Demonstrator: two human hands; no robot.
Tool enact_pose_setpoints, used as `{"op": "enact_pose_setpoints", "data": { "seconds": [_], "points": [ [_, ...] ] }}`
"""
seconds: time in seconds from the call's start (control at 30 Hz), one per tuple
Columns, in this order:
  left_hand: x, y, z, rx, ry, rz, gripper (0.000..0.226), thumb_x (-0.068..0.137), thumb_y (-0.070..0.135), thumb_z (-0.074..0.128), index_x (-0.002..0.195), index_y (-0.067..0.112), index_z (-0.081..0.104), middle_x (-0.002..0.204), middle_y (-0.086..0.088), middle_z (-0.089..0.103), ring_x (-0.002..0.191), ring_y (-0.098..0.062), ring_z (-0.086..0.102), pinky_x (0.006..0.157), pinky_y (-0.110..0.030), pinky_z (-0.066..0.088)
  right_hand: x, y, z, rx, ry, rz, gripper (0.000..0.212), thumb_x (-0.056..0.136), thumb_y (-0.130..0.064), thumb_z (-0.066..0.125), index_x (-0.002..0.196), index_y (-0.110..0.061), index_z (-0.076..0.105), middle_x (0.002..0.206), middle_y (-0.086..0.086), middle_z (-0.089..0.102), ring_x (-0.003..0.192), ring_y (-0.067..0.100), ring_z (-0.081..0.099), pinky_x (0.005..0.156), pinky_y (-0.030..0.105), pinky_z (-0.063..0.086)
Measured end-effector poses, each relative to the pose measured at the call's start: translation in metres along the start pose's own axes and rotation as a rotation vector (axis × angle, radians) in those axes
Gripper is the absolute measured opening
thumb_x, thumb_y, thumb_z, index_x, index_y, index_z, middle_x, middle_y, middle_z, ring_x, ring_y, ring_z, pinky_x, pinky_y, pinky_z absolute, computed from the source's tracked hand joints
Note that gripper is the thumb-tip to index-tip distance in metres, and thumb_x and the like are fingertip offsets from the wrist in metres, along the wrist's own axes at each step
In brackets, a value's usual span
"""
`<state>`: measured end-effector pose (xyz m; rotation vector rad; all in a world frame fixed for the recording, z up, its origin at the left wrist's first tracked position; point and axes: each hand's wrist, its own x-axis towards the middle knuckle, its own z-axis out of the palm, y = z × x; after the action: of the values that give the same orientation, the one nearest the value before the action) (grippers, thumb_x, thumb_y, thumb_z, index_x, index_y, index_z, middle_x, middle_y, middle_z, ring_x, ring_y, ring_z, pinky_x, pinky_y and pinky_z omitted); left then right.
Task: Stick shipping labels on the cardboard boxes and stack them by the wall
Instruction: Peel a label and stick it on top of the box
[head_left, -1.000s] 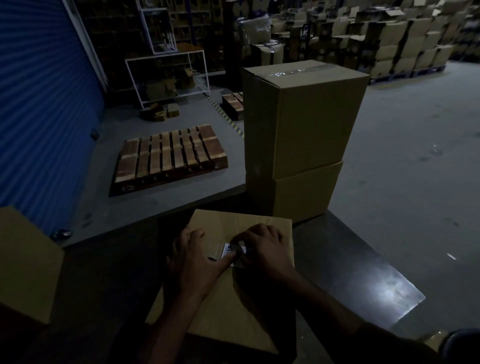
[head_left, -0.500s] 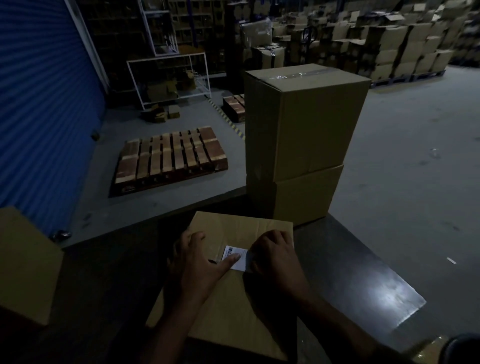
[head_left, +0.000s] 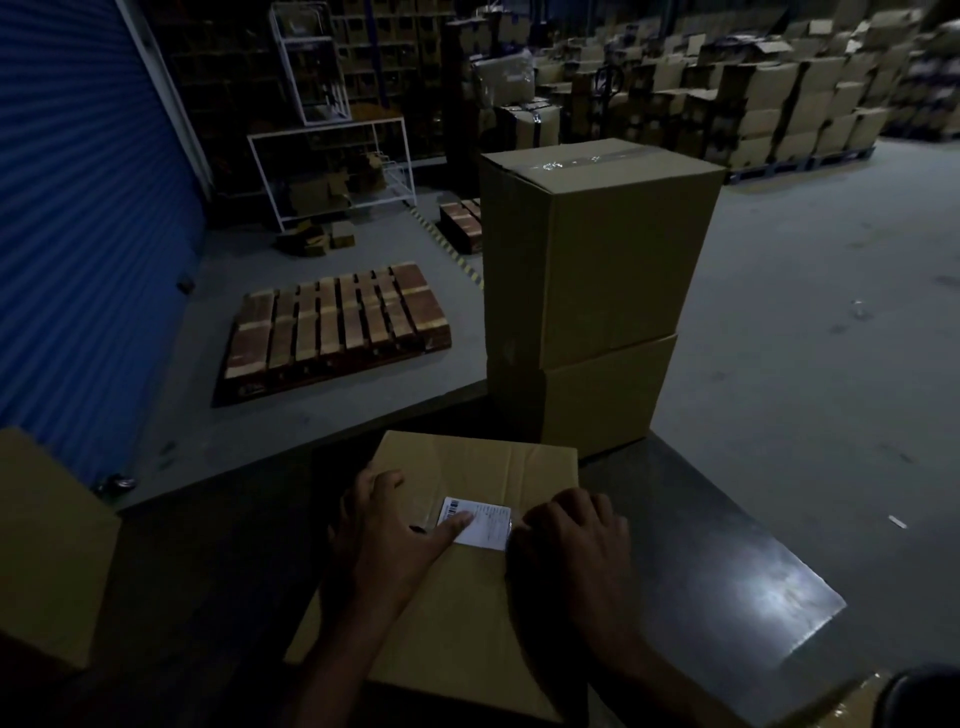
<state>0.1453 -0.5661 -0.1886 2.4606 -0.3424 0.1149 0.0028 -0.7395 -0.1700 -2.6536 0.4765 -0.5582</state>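
Note:
A flat cardboard box (head_left: 467, 462) lies on the dark table (head_left: 727, 561) in front of me. A white shipping label (head_left: 485, 522) with a barcode sits on its top face. My left hand (head_left: 384, 535) rests on the box, its thumb pressing the label's left part. My right hand (head_left: 576, 545) has its fingers curled down onto the label's right edge; the fingertips are hidden. Behind this box, two taped cardboard boxes (head_left: 597, 249) stand stacked at the table's far edge.
Another cardboard box (head_left: 47, 545) stands at the table's left end. A blue roller shutter (head_left: 78, 234) forms the wall on the left. A wooden pallet (head_left: 332, 327) lies on the grey floor beyond the table. Stacked cartons (head_left: 779, 104) fill the back.
My right hand has slid to the right across the label, so more of the white label shows. My left thumb has stayed on the label's left side.

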Motion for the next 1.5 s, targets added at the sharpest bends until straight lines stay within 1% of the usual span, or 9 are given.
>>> {"op": "enact_pose_setpoints", "data": {
  "seconds": [0.13,0.27,0.43,0.63,0.7,0.8,0.93,1.1,1.5],
  "points": [
    [0.004,-0.004,0.000,-0.084,-0.007,-0.018,0.093,0.069,0.091,0.057,0.135,0.026,0.056,0.158,0.010,0.032,0.140,-0.020,0.041,0.112,-0.050,0.040,-0.020,-0.007,-0.008,-0.060,-0.046,0.077,0.034,0.093,-0.058,0.048,0.118,-0.039,0.059,0.124,-0.012,0.049,0.113,0.011,0.040,0.092,0.030,0.038],
    [0.004,-0.011,-0.006,-0.221,0.005,-0.044,0.065,0.084,0.061,0.075,0.131,0.019,0.060,0.158,0.008,0.032,0.140,-0.018,0.044,0.111,-0.044,0.044,-0.018,-0.007,-0.011,-0.008,-0.085,0.013,0.031,0.096,-0.053,0.047,0.121,-0.037,0.058,0.125,-0.012,0.045,0.116,0.010,0.037,0.094,0.026,0.039],
    [-0.021,-0.028,-0.022,-0.172,-0.005,-0.156,0.075,0.078,0.049,0.086,0.138,0.018,0.052,0.151,0.000,0.027,0.132,-0.026,0.046,0.107,-0.040,0.043,0.020,0.005,0.006,-0.025,-0.142,-0.094,0.054,0.085,-0.063,0.032,0.119,-0.033,0.062,0.125,-0.010,0.053,0.120,0.017,0.043,0.098,0.032,0.039],
    [-0.035,-0.030,-0.035,-0.103,0.020,-0.254,0.088,0.070,0.055,0.089,0.141,0.021,0.047,0.144,-0.007,0.032,0.127,-0.034,0.048,0.104,-0.045,0.045,0.054,0.013,0.012,-0.036,-0.145,-0.047,0.038,0.093,-0.056,0.051,0.125,-0.038,0.059,0.135,-0.009,0.048,0.129,0.018,0.036,0.115,0.044,0.024],
    [-0.029,-0.024,-0.032,0.060,0.136,-0.155,0.083,0.065,0.061,0.087,0.133,0.028,0.051,0.139,-0.002,0.034,0.127,-0.033,0.041,0.104,-0.051,0.045,0.049,0.006,0.011,-0.025,-0.107,-0.026,0.038,0.092,-0.056,0.053,0.125,-0.037,0.060,0.135,-0.008,0.046,0.130,0.019,0.034,0.116,0.045,0.022],
    [-0.013,-0.001,-0.023,-0.044,0.199,0.039,0.082,0.062,0.060,0.087,0.130,0.028,0.053,0.142,0.003,0.034,0.130,-0.029,0.039,0.100,-0.053,0.049,0.043,0.002,0.010,-0.060,-0.053,-0.028,0.044,0.090,-0.054,0.056,0.130,-0.036,0.057,0.137,-0.007,0.045,0.132,0.020,0.034,0.115,0.044,0.021],
    [0.010,0.013,0.006,0.011,0.057,0.182,0.100,0.064,0.088,0.060,0.142,0.026,0.046,0.156,0.000,0.034,0.148,-0.027,0.029,0.114,-0.056,0.038,0.042,0.002,0.005,-0.038,-0.081,-0.069,0.055,0.088,-0.058,0.047,0.138,-0.036,0.051,0.140,-0.007,0.042,0.130,0.017,0.031,0.106,0.038,0.026],
    [0.017,-0.007,0.034,0.187,0.002,0.196,0.118,0.067,0.106,0.025,0.154,0.027,0.040,0.167,-0.003,0.033,0.157,-0.025,0.022,0.128,-0.053,0.014,0.044,-0.002,0.015,-0.109,-0.164,-0.143,0.042,0.094,-0.056,0.049,0.130,-0.034,0.056,0.134,-0.005,0.050,0.123,0.019,0.039,0.100,0.039,0.032],
    [0.021,-0.012,0.042,0.181,0.084,0.240,0.103,0.068,0.104,0.030,0.130,0.028,0.061,0.156,-0.005,0.050,0.150,-0.030,0.037,0.124,-0.057,0.021,0.052,0.000,0.024,-0.052,-0.153,-0.084,0.039,0.089,-0.057,0.051,0.123,-0.039,0.056,0.126,-0.010,0.049,0.118,0.016,0.037,0.096,0.039,0.030]
  ]
}}
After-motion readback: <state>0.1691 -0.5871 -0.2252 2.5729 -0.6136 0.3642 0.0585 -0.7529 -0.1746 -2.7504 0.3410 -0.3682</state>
